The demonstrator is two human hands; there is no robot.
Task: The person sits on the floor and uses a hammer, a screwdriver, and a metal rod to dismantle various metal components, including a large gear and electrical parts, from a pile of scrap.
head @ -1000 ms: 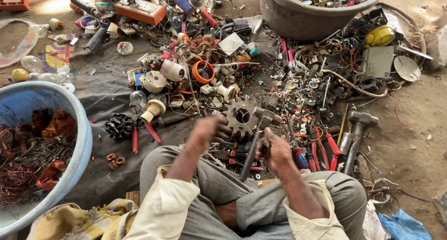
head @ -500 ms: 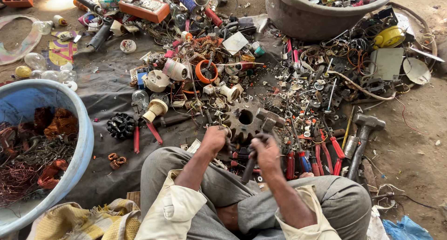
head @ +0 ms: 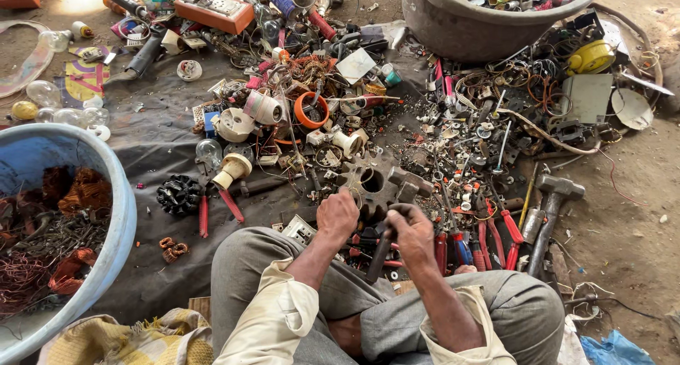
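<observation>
My left hand (head: 338, 214) is closed on a small part, too small to make out, at the near edge of a large rusty gear (head: 373, 184) that lies flat on the dark cloth (head: 156, 142). My right hand (head: 413, 232) grips the dark handle of a hammer (head: 382, 246), whose grey head (head: 409, 184) rests by the gear. Both hands sit close together just past my knees. What my left fingers pinch is hidden.
A blue tub (head: 117, 230) of copper wire and scrap stands at the left. A grey basin (head: 482, 25) of scrap sits at the top right. A second hammer (head: 549, 209), red-handled pliers (head: 216, 209) and screwdrivers, bulbs (head: 42, 92) and loose metal parts cover the cloth.
My left hand dropped from raised in the air down to the gear's near edge. My right hand stayed on the hammer handle and shifted slightly right.
</observation>
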